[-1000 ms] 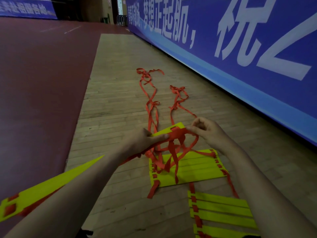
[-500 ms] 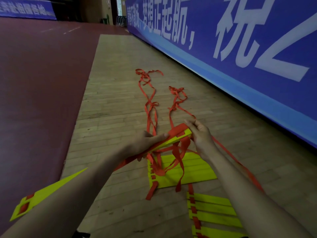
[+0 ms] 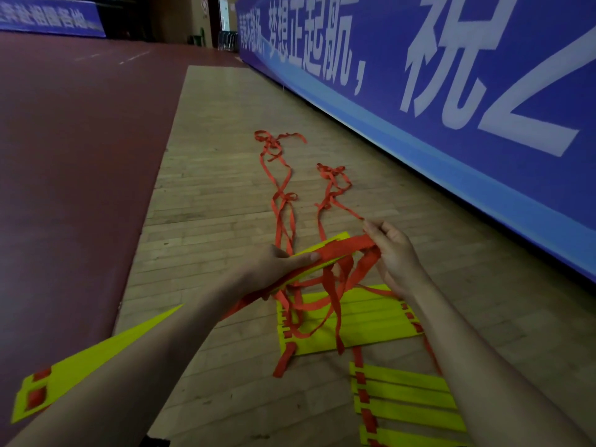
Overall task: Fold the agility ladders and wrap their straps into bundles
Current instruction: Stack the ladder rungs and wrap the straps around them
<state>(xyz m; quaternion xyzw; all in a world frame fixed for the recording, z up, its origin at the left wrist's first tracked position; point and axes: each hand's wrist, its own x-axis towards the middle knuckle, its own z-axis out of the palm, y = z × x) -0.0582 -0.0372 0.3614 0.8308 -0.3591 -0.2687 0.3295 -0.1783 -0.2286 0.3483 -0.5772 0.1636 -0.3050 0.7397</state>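
Left hand: the left hand (image 3: 280, 270) was in the centre of the frame and gripped the held bundle of rungs (image 3: 337, 239). Its thumb lay straight along the top, and the other fingers were curled underneath.
Right hand: the right hand (image 3: 397, 253) was just right of centre, raised beside the far end of the bundle. The thumb and forefinger pinched a thin part of the red strap (image 3: 350, 245). For the remaining fingers I cannot tell whether they also held it.
Held bundle: yellow flat rungs, stacked together and tilted, ran from the centre down to the lower left corner (there one end showed red squares of webbing).
Red strap: it was wound in a wide band around the upper end of the bundle, and several loops hung down from it.
Loose straps: the loose straps (image 3: 280, 195) lay twisted on the floor in the upper middle, in two tangled lines.
Folded stack: the folded stack (image 3: 367, 321) of yellow rungs lay flat on the floor below the hands, under the hanging loops.
Second ladder: more yellow rungs (image 3: 403, 393) lay at the lower right, partly behind the right forearm.
Floor: the wooden floor (image 3: 222, 150) bordered a dark red surface (image 3: 80, 156) on the left.
Banner: the blue banner (image 3: 451, 75) with white characters filled the upper right.
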